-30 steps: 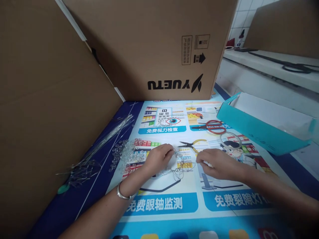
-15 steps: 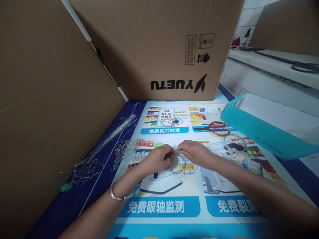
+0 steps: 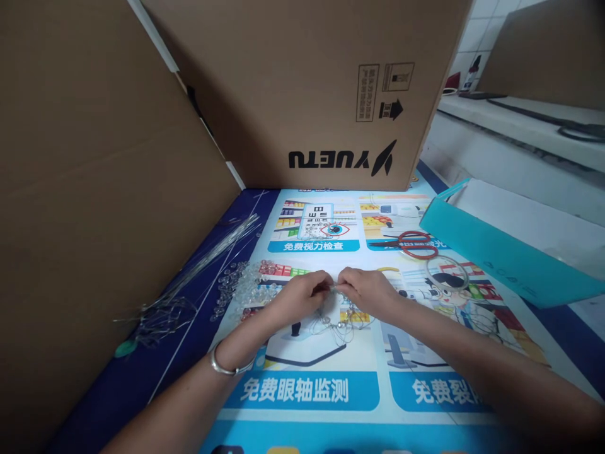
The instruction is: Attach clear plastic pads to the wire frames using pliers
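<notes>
My left hand (image 3: 302, 295) and my right hand (image 3: 366, 291) meet fingertip to fingertip over a printed poster mat (image 3: 331, 384). Both are closed in a pinch on a thin wire strung with clear beads (image 3: 338, 323), whose loops trail on the mat just below the hands. A silver bangle (image 3: 225, 366) is on my left wrist. A heap of loose clear beads (image 3: 241, 287) lies just left of my left hand.
A bundle of thin wires (image 3: 198, 265) lies at the left by a cardboard sheet (image 3: 94, 189). A large cardboard box (image 3: 307, 88) stands behind. Red-handled scissors (image 3: 411, 243), a wire ring (image 3: 447, 271) and a teal box (image 3: 501, 246) sit at the right.
My right hand has moved left from beside the pliers to meet my left hand at the beaded wire. Since half a second ago the hands have hardly shifted.
</notes>
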